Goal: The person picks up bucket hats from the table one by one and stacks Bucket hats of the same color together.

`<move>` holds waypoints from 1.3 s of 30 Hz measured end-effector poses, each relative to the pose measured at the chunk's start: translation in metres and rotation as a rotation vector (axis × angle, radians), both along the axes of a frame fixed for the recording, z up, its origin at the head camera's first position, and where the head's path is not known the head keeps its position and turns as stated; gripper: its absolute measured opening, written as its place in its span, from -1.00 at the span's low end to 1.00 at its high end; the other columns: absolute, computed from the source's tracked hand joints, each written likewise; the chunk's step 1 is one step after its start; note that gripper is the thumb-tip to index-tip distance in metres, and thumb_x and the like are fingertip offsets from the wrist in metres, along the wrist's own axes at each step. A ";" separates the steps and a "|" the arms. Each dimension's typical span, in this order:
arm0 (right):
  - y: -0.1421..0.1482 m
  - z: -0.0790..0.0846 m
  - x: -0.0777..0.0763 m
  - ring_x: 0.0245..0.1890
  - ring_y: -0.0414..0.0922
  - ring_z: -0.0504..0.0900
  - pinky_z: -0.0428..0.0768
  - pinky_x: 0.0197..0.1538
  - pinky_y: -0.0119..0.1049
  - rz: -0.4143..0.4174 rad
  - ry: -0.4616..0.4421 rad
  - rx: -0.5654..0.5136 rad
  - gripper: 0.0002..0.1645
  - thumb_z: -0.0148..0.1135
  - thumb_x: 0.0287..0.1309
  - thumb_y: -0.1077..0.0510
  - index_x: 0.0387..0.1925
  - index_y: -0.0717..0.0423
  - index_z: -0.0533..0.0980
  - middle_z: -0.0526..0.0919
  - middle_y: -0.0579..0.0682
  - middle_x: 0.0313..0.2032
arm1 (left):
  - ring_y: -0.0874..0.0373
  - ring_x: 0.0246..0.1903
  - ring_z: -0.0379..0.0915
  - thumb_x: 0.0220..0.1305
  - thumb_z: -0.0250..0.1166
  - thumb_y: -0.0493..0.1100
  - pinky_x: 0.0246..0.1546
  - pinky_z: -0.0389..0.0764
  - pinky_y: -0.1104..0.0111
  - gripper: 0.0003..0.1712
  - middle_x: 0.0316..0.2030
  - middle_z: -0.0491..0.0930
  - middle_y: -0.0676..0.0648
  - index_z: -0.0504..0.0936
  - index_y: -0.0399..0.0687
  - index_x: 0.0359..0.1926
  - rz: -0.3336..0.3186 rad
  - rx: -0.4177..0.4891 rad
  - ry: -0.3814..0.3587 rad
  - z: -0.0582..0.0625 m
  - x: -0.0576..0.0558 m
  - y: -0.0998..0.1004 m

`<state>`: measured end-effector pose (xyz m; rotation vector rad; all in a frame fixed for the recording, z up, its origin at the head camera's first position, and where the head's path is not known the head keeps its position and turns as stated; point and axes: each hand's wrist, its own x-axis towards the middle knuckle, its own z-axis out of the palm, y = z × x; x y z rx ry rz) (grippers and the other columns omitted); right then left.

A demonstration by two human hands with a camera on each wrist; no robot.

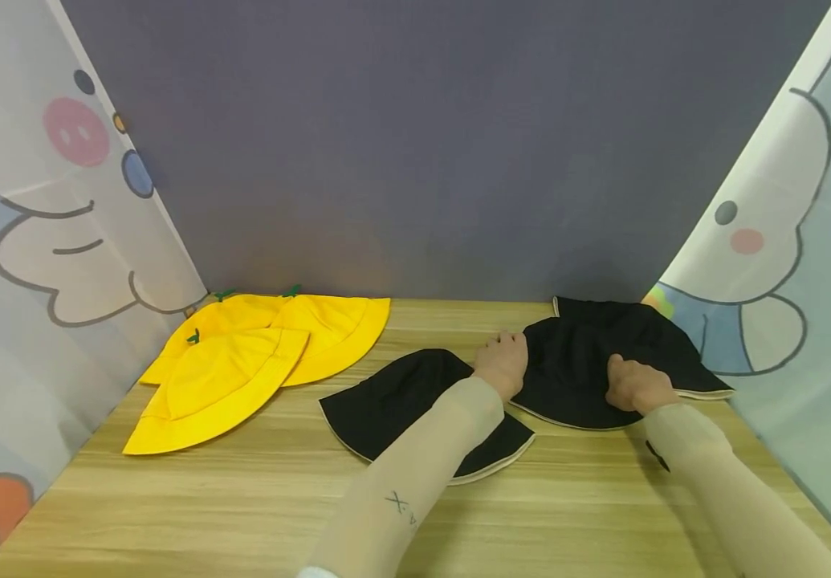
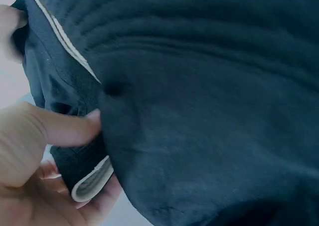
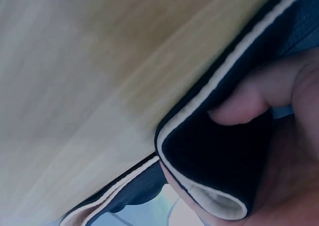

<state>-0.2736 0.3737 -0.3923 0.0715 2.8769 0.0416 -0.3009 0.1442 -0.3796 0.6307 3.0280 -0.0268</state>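
Observation:
Both hands hold a black bucket hat with pale edging, one at each side of its brim. My left hand grips the left side; in the left wrist view its thumb presses the cloth and the other fingers lie under the folded brim. On the right side, my right hand pinches the brim, its thumb inside the fold in the right wrist view. A second black hat lies left of the held one, partly hidden by my left forearm. Behind and to the right is a third black hat.
Three yellow hats with green sprout tips overlap at the left: a front one, a right one and a back one. They lie on a wooden table. A grey panel rises behind; printed cartoon curtains flank both sides.

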 end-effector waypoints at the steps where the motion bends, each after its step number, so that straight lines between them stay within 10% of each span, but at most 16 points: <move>1: -0.002 -0.001 -0.001 -0.35 0.23 0.49 0.47 -0.37 0.09 0.005 0.004 0.005 -0.38 0.11 0.09 0.13 0.04 0.50 0.16 0.47 0.39 -0.20 | 0.14 -0.19 0.37 0.20 0.19 0.05 -0.31 0.48 0.31 -0.38 0.05 0.32 -0.01 0.17 0.12 0.23 0.002 0.009 0.002 0.000 -0.001 0.001; 8: -0.004 0.002 0.001 -0.33 0.25 0.49 0.47 -0.37 0.12 -0.007 0.001 0.009 -0.36 0.14 0.08 0.14 0.05 0.49 0.17 0.47 0.39 -0.18 | 0.22 -0.52 0.38 0.20 0.19 0.02 -0.55 0.40 0.34 -0.47 -0.33 0.48 0.12 0.20 0.21 0.15 0.017 -0.002 -0.036 -0.001 0.001 0.010; 20: 0.004 0.018 0.010 -0.31 0.29 0.46 0.45 -0.35 0.14 -0.057 -0.006 -0.041 -0.42 0.15 0.04 0.11 -0.01 0.46 0.26 0.45 0.42 -0.15 | 0.27 -0.46 0.38 0.21 0.19 -0.04 -0.47 0.43 0.31 -0.50 -0.21 0.49 0.18 0.29 0.30 0.17 -0.051 0.066 -0.094 0.015 0.001 0.003; 27: -0.003 0.035 0.010 -0.27 0.35 0.42 0.42 -0.32 0.17 -0.079 -0.025 -0.068 -0.37 0.14 0.06 0.06 0.03 0.44 0.24 0.40 0.45 -0.09 | 0.28 -0.29 0.42 0.22 0.18 -0.07 -0.32 0.45 0.35 -0.37 -0.02 0.47 0.16 0.19 0.29 0.30 -0.083 0.100 -0.059 0.028 -0.007 -0.015; 39: -0.026 0.057 0.005 -0.21 0.36 0.41 0.42 -0.28 0.17 -0.051 0.024 -0.097 -0.29 0.07 0.06 0.07 0.13 0.47 0.15 0.35 0.48 -0.03 | 0.15 0.09 0.27 0.23 0.07 -0.25 -0.17 0.41 0.36 -0.30 0.23 0.27 0.08 0.10 0.21 0.36 -0.099 0.354 -0.205 0.055 -0.021 -0.062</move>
